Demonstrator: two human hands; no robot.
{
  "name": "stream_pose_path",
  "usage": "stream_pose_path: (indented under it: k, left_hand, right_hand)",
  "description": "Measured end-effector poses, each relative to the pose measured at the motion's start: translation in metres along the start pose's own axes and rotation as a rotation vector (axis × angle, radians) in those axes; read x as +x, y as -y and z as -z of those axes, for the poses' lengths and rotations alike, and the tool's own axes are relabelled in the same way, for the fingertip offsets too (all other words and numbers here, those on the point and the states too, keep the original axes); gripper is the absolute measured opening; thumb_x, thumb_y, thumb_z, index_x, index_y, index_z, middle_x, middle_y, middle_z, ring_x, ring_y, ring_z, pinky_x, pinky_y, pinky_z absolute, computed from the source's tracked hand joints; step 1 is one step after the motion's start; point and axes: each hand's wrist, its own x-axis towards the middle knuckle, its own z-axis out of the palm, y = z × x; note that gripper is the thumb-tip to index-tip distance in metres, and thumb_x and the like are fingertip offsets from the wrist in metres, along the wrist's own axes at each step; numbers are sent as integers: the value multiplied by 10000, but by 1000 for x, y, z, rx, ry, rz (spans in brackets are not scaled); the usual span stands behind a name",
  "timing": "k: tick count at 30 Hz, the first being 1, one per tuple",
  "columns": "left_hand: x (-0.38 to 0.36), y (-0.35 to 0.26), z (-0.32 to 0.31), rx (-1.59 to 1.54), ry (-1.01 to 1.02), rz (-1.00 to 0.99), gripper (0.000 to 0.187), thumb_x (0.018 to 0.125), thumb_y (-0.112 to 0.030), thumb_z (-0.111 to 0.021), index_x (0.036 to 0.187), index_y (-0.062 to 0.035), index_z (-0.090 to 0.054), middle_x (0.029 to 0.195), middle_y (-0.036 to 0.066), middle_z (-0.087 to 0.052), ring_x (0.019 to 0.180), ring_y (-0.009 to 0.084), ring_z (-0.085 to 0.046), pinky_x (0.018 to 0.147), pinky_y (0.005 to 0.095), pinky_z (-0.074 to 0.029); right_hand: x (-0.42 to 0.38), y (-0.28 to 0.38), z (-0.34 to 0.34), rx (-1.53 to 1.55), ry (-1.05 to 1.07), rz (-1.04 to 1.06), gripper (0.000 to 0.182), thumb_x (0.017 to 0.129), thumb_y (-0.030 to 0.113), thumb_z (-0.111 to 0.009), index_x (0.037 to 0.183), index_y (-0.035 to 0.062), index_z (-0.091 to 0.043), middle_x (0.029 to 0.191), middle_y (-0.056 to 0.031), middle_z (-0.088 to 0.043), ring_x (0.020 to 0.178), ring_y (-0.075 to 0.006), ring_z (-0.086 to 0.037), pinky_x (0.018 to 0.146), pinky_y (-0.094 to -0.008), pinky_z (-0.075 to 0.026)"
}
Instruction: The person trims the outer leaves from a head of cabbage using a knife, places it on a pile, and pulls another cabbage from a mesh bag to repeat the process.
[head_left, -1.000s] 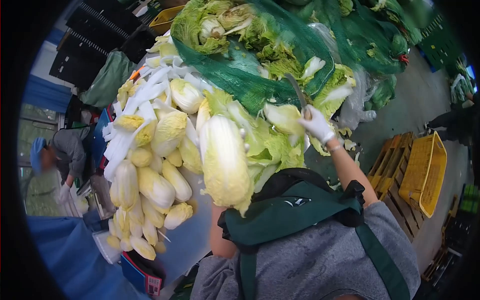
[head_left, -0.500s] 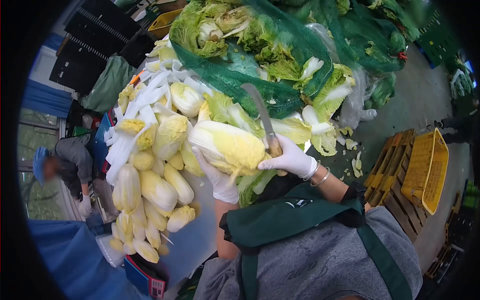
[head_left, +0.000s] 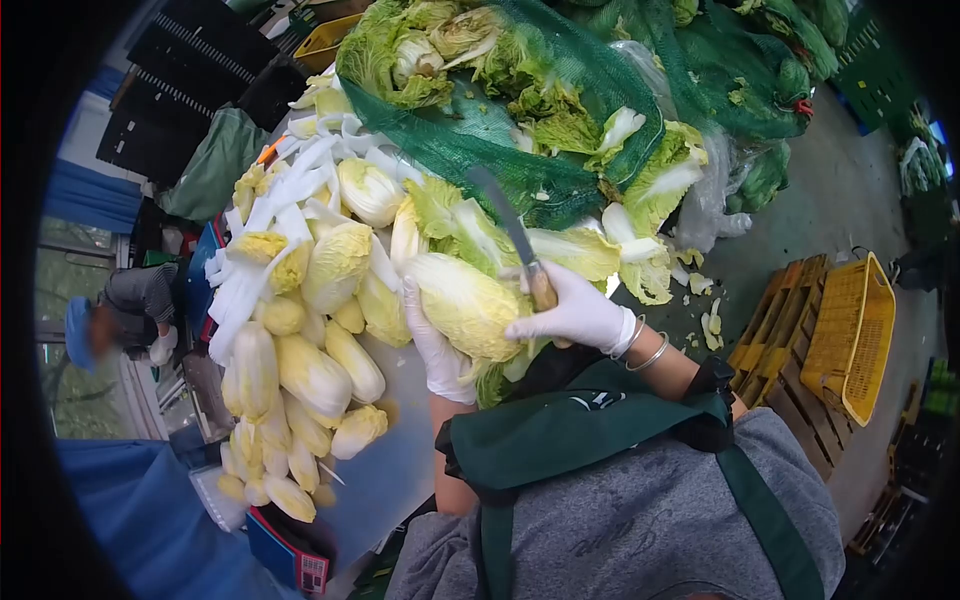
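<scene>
A pale yellow napa cabbage is held up in front of me between both gloved hands. My left hand cups its left side and underside, fingers wrapped along it. In my right hand is a knife, gripped by its wooden handle with the curved blade pointing up and away. Fingers of that same hand also touch the cabbage's right end. Loose green outer leaves lie just behind the cabbage, and part of another leaf shows beneath it.
Peeled cabbages and white leaf strips cover the table's left side. Green mesh sacks with cabbages and leaves fill the back. At right, a yellow crate stands by wooden pallets. Another person bends at far left.
The cabbage has turned and shifted slightly, its leafy side now facing more toward me. My left hand has moved a little right, and the knife has tilted left.
</scene>
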Motion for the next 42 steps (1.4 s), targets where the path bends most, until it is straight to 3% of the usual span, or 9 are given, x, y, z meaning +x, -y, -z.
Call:
stream_pose_path:
  k: [11,14,17,22,27,30,35,38,42]
  left_hand:
    - [5,-11,-9,660,-18,-508,505,872,-183,-646,1286,-37,-395,1225,112,-474,1104,208,-481,987,332,-371]
    - [8,-18,-3,706,172,-300,525,870,-235,-645,1292,-34,-406,1226,126,-487,1113,224,-496,971,333,-404]
    - [-4,-22,-1,207,159,328,572,868,-320,-628,1300,-20,-404,1229,154,-496,1120,283,-508,948,383,-449]
    - [8,-15,-2,-582,625,654,565,869,-366,-591,1312,-58,-426,1255,176,-468,1139,352,-473,913,471,-486]
    - [15,-13,-5,-937,441,451,500,850,-340,-610,1264,-85,-494,1298,176,-438,1178,328,-422,918,434,-487]
    - [33,-15,21,-787,311,335,597,865,-470,-561,1265,-37,-467,1265,198,-460,1143,338,-455,916,416,-483]
    - [33,-7,21,-444,425,103,665,888,-582,-451,1290,-53,-432,1260,190,-477,1104,334,-501,920,436,-471]
    - [4,-7,-36,39,-1,-167,656,892,-575,-447,1309,-68,-421,1278,165,-476,1142,314,-496,935,435,-458]
    - [0,-2,-43,109,13,-226,656,899,-542,-457,1367,-93,-355,1344,138,-425,1236,292,-425,1018,437,-385]
  right_hand:
    - [6,40,59,-224,76,-112,339,697,166,-766,823,95,-460,756,34,-454,727,-58,-455,657,-236,-408]
    - [16,56,103,-2,44,-293,344,680,121,-766,794,124,-442,766,41,-466,710,-35,-479,635,-210,-412]
    - [40,32,151,209,197,-95,375,672,78,-772,822,128,-431,784,44,-468,708,-49,-498,626,-198,-419]
    - [48,-29,150,474,193,37,336,723,88,-750,827,146,-436,735,70,-438,625,-26,-441,549,-180,-382]
    - [27,-40,116,249,-124,-249,339,708,161,-777,806,113,-456,728,61,-440,637,-40,-439,540,-187,-367]
    - [34,-90,99,-1040,-255,160,380,752,247,-768,945,38,-515,806,-27,-494,756,-120,-498,676,-271,-441]
    - [18,-30,27,-25,-83,-62,578,752,279,-772,1183,-2,-508,1016,-80,-551,951,-147,-525,831,-295,-451]
    - [5,-1,1,259,-1,102,655,756,281,-771,1260,-8,-468,1101,-93,-551,1012,-158,-548,872,-304,-458]
    - [2,1,-3,408,-203,-30,597,761,254,-755,1215,4,-460,915,-30,-572,710,-64,-556,680,-242,-517]
